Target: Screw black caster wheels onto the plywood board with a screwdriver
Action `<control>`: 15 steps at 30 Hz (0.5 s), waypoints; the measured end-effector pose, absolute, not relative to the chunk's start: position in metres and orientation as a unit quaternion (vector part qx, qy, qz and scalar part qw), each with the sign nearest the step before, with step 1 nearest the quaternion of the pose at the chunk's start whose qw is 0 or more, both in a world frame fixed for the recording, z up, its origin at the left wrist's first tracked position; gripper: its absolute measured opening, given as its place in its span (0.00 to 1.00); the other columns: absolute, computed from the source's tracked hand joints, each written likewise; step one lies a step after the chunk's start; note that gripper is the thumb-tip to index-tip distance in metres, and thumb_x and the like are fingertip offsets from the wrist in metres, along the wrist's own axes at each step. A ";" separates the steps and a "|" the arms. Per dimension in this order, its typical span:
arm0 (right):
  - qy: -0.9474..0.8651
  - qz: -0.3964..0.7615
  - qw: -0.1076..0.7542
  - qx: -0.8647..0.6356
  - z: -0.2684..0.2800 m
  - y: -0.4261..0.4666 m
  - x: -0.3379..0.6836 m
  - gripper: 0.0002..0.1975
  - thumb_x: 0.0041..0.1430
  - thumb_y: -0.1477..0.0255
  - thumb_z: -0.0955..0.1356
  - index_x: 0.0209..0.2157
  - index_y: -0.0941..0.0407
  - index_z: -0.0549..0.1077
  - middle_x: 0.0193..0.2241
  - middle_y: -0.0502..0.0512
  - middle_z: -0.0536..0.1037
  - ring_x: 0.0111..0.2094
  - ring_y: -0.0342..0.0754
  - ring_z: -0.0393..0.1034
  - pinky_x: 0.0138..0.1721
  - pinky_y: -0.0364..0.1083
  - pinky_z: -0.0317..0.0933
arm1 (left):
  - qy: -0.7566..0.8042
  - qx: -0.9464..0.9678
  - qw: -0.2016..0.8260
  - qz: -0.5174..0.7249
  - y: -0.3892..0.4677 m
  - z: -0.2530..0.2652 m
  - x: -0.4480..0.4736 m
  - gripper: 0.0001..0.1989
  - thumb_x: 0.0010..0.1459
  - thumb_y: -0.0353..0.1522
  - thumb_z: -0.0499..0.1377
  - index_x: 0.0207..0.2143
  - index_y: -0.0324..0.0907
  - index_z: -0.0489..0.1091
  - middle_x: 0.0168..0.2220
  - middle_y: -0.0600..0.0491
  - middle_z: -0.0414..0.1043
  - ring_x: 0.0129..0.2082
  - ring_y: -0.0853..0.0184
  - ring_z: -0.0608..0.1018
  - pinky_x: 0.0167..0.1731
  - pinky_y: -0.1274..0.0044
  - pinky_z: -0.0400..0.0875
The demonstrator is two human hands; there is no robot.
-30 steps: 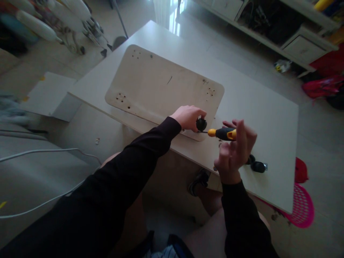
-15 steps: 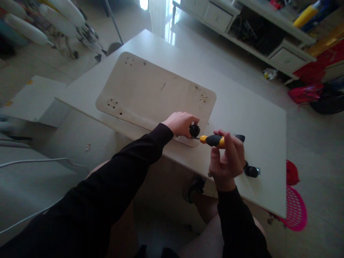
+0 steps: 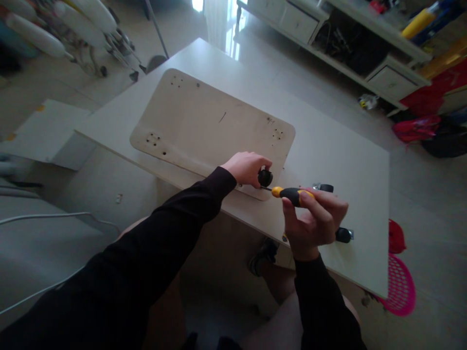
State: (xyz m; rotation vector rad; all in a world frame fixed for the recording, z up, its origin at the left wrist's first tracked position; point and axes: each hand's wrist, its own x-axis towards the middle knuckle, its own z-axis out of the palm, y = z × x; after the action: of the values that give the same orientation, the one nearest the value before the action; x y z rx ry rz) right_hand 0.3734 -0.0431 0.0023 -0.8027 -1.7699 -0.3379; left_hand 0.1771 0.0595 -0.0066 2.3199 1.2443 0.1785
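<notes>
My left hand [image 3: 248, 167] is closed on a black caster wheel [image 3: 265, 178], holding it at the near right corner of a pale board [image 3: 197, 116] with rounded corners. In my right hand [image 3: 314, 218] is a yellow and black screwdriver [image 3: 292, 195], gripped by its handle. Its shaft points left to the foot of the caster; the tip's exact seat is hidden. Groups of small holes mark the board's other corners. Behind my right hand lies a second caster [image 3: 324, 187], and a third caster [image 3: 343, 235] lies to its right.
The board rests on a white table [image 3: 350, 170]. A white cabinet [image 3: 299, 22] stands beyond it. Past the table's right edge are a pink perforated basket [image 3: 400, 287] and a red object [image 3: 396, 236]. A white box [image 3: 44, 129] sits at left.
My right fingers have shifted and opened out around the screwdriver handle, uncovering more of the caster behind. My left hand keeps its place on the caster.
</notes>
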 end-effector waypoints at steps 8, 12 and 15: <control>-0.756 -0.050 0.562 -0.333 0.000 -0.046 0.369 0.27 0.66 0.80 0.65 0.65 0.52 0.73 0.52 0.61 0.81 0.52 0.52 0.82 0.48 0.54 0.81 | 0.458 0.851 0.249 0.066 0.060 -0.008 0.177 0.21 0.47 0.37 0.72 0.46 0.49 0.80 0.47 0.51 0.84 0.42 0.59 0.82 0.36 0.73 0.68; -0.752 -0.103 0.562 -0.329 0.005 -0.043 0.368 0.24 0.62 0.76 0.73 0.60 0.53 0.78 0.43 0.57 0.81 0.43 0.47 0.81 0.42 0.48 0.78 | 0.456 0.852 0.248 0.069 0.060 -0.009 0.177 0.21 0.47 0.38 0.72 0.46 0.49 0.80 0.46 0.51 0.84 0.42 0.59 0.83 0.35 0.73 0.68; -0.732 -0.101 0.588 -0.329 0.008 -0.038 0.370 0.23 0.57 0.76 0.77 0.55 0.54 0.80 0.41 0.55 0.79 0.43 0.47 0.80 0.41 0.49 0.80 | 0.458 0.852 0.246 0.070 0.060 -0.009 0.177 0.21 0.47 0.38 0.72 0.46 0.49 0.80 0.46 0.51 0.84 0.41 0.59 0.83 0.35 0.74 0.68</control>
State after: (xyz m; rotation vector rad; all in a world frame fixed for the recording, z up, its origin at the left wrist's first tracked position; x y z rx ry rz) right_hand 0.3698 -0.0384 0.0081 -0.7673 -1.7055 -0.2352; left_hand 0.1770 0.0603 -0.0088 2.3241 1.2485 0.1911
